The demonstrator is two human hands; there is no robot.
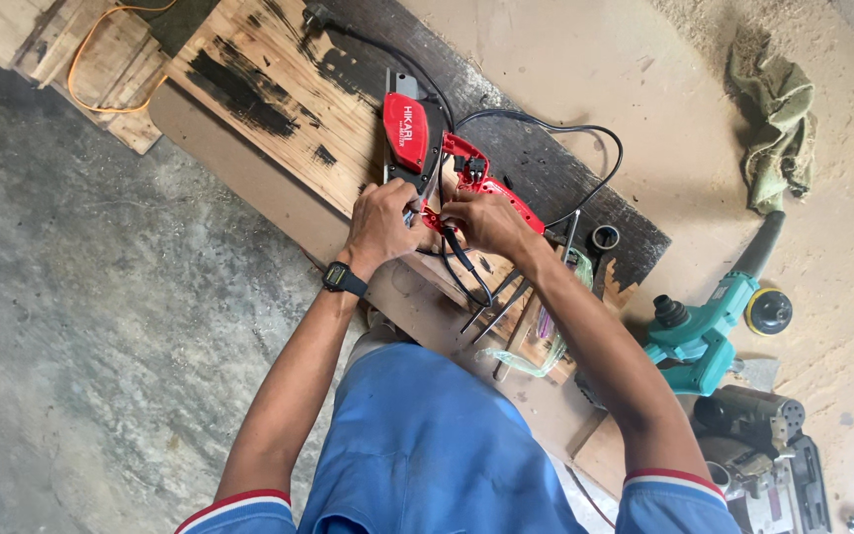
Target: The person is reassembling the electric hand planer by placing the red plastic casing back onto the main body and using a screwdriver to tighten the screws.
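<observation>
1. My left hand [380, 222] grips the red power tool [409, 138], an electric planer, lying on the charred board [279, 109].
2. My right hand [486, 220] pinches its opened red handle shell [506, 201]; I'd steady the body and ease the halves gently around the black cord [546, 127].

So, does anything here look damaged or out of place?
Yes. The red power tool lies opened: its red handle shell is split apart, and both hands, left and right, are at the opening. The wooden board beneath has black, charred-looking patches.
</observation>
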